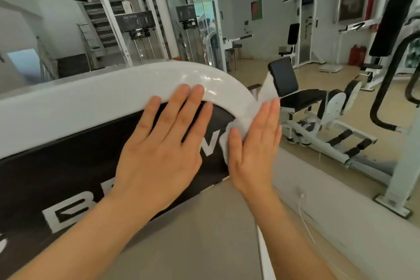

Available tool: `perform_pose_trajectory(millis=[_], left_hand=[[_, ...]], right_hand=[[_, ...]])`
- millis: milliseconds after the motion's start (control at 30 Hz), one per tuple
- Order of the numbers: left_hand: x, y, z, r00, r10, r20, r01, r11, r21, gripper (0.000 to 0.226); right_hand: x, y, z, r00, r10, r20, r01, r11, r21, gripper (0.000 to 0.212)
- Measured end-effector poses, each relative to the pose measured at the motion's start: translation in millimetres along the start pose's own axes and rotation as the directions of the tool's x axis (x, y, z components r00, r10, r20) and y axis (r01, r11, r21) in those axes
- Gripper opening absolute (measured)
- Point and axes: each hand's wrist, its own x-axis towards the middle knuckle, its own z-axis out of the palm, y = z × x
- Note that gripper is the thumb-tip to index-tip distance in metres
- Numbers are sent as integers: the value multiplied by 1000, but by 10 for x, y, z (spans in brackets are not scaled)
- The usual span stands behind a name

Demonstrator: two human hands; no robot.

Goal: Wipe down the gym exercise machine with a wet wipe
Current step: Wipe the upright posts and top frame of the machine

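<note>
A gym machine fills the left half of the view: a thick glossy white curved frame tube [95, 95] over a black panel [75, 177] with white letters. My left hand [159, 150] lies flat on the panel, fingers straight, its fingertips on the lower edge of the tube. A white wet wipe [263, 95] is draped over the bend of the tube on the right. My right hand [256, 143] presses the wipe against the tube with straight fingers; the thumb lies on the wipe's lower part. Part of the wipe is hidden under the palm.
A leg machine with a black seat [302, 98] stands on the floor to the right. A black-padded bench frame [391, 29] is at far right. Weight stacks and a mirror [200, 13] stand behind. A thin white cable [304, 211] hangs by my right forearm.
</note>
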Motion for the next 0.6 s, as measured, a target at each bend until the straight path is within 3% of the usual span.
perform_pose_trajectory(millis=[67, 167, 300, 400, 467, 533, 600], left_hand=[[-34, 41, 34, 1000, 29, -6, -29, 999, 12, 57], [-86, 139, 112, 994, 102, 22, -103, 993, 48, 58], [-127, 219, 193, 984, 176, 14, -177, 984, 18, 54], [-249, 282, 265, 947, 318, 50, -315, 947, -55, 53], [-403, 311, 306, 915, 396, 79, -390, 917, -79, 54], [-541, 309, 330, 881, 459, 115, -450, 888, -92, 55], [-625, 303, 357, 860, 495, 127, -482, 868, -120, 56]], right_hand=[[76, 62, 22, 982, 185, -33, -178, 971, 159, 72], [-225, 29, 103, 981, 192, -26, -189, 977, 95, 72], [-966, -269, 206, 987, -35, 154, 50, 994, -92, 74], [-1401, -370, 312, 924, -221, 313, 264, 959, -104, 72], [-1536, -141, 384, 947, -135, 293, 190, 967, -167, 74], [-1634, 106, 449, 978, 58, 200, -15, 978, -210, 77], [-1729, 201, 512, 964, 225, 139, -204, 967, -151, 77]])
